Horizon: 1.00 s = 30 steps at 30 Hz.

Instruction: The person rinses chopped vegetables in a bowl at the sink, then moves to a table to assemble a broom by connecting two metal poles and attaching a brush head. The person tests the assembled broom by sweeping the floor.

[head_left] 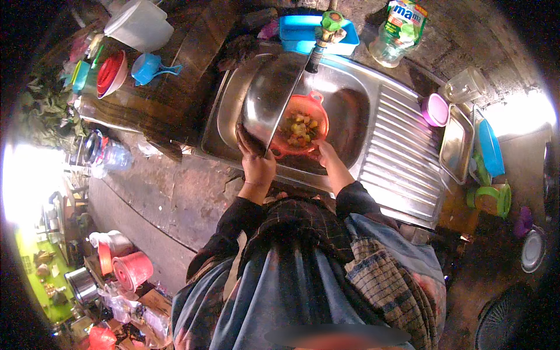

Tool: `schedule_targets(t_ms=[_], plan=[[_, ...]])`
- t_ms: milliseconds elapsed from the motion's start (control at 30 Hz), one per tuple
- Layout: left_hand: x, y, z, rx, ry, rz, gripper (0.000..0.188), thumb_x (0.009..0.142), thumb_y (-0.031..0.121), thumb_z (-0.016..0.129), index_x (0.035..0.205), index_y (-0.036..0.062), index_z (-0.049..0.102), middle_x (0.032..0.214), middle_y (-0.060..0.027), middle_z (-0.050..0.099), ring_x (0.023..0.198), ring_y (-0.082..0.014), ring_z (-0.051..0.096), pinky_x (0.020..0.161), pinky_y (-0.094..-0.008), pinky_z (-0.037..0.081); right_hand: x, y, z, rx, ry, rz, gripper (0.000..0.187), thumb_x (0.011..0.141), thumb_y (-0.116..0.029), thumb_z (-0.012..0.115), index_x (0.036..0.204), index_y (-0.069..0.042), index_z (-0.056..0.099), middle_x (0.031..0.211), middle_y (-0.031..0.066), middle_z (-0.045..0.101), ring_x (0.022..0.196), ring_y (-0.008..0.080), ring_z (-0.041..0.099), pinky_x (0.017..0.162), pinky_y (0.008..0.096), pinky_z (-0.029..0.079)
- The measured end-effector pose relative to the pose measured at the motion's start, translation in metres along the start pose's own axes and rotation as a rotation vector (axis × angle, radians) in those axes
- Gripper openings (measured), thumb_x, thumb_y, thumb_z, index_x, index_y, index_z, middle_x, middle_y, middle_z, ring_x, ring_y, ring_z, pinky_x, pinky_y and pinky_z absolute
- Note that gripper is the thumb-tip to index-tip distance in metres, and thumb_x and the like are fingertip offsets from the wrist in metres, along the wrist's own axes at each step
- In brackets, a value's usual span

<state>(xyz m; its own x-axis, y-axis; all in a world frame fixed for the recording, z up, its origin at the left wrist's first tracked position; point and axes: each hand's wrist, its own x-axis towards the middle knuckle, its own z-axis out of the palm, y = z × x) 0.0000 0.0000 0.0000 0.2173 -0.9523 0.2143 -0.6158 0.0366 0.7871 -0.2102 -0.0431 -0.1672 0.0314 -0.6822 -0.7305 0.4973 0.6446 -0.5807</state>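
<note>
A large metal bowl [265, 96] is tipped on its side over the sink [224, 119], its rim slanting across my view. My left hand [256, 166] is closed on the bowl's lower edge, with the fingers against its outside. Beside the rim sits an orange plastic colander [320, 119] with a looped handle. Inside it lie chopped pieces [300, 128], yellow, green and brownish; their kind is too small to tell. My right hand [329, 158] grips the colander's near right edge. The bowl hides the colander's left side.
A tap with a green knob [332, 23] stands behind the sink, near a blue basin [291, 29] and a plastic bottle [398, 38]. Right of the ribbed drainboard [402, 146] are a pink tub [434, 109] and a metal tray [457, 143]. A blue dipper [149, 69] is at left.
</note>
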Motion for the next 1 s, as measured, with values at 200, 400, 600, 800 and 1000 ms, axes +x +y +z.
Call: schedule_targets(t_ms=[200,400,600,800,1000], plan=[[0.0,0.002,-0.002,0.069,0.084,0.127,0.083,0.073,0.003,0.052,0.138,-0.0015,0.001,0.136,-0.0298,0.022,0.117,-0.0454,0.038,0.094,-0.0416,0.039,0.013,0.006,-0.013,-0.107,0.122,-0.288,0.033,0.082,-0.019,0.056,0.111,-0.006,0.052,0.107,0.0081,0.056,0.095,0.0225,0.054,0.08,0.0385,0.044],[0.0,-0.014,-0.009,-0.089,0.083,-0.113,0.084,0.073,0.0,0.049,0.14,0.0019,-0.003,0.138,-0.0295,0.022,0.122,-0.041,0.036,0.094,-0.0368,0.038,0.018,0.008,-0.009,-0.211,0.329,-0.357,0.034,0.08,-0.018,0.057,0.112,-0.008,0.052,0.103,0.0086,0.058,0.093,0.0221,0.056,0.074,0.0314,0.046],[0.006,-0.029,-0.031,-0.053,0.158,-0.186,0.085,0.072,-0.004,0.047,0.139,0.0013,-0.005,0.139,-0.0278,0.022,0.126,-0.0386,0.031,0.098,-0.0363,0.034,0.055,0.039,-0.022,-0.007,0.049,-0.06,0.033,0.08,-0.013,0.055,0.111,-0.004,0.051,0.097,0.0103,0.06,0.086,0.0248,0.06,0.069,0.0373,0.049],[0.015,-0.065,-0.054,-0.02,0.261,-0.096,0.082,0.072,0.0,0.047,0.139,0.0009,-0.002,0.135,-0.0309,0.025,0.121,-0.0418,0.036,0.097,-0.0399,0.034,0.021,0.006,-0.006,0.01,-0.034,-0.09,0.032,0.079,-0.004,0.049,0.11,0.002,0.048,0.096,0.0152,0.061,0.079,0.0265,0.063,0.063,0.0421,0.056],[0.013,-0.137,-0.047,-0.199,0.248,-0.211,0.083,0.074,0.001,0.049,0.14,0.0056,0.0,0.13,-0.0301,0.034,0.115,-0.0408,0.043,0.093,-0.04,0.037,-0.011,-0.016,-0.004,0.134,0.008,-0.137,0.037,0.083,-0.01,0.045,0.12,-0.011,0.044,0.108,0.0121,0.058,0.087,0.0273,0.061,0.064,0.0428,0.055]])
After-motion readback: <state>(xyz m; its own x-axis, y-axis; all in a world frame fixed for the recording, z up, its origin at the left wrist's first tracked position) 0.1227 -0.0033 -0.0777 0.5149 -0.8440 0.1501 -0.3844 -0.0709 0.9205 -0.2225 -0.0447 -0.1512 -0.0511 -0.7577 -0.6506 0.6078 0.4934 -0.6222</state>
